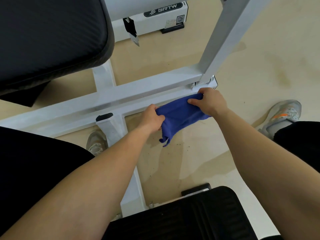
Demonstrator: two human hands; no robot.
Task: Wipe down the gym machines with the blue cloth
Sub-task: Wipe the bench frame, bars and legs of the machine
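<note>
While stretched between two hands, the blue cloth point(181, 116) hangs just in front of the machine's white floor crossbar point(107, 99). Left hand point(152, 119) pinches its 8 o'clock end, right hand point(210, 101) its 2 o'clock end. A black seat pad point(50, 37) sits at 10 o'clock, a grey sneaker point(284, 115) at 3.
</note>
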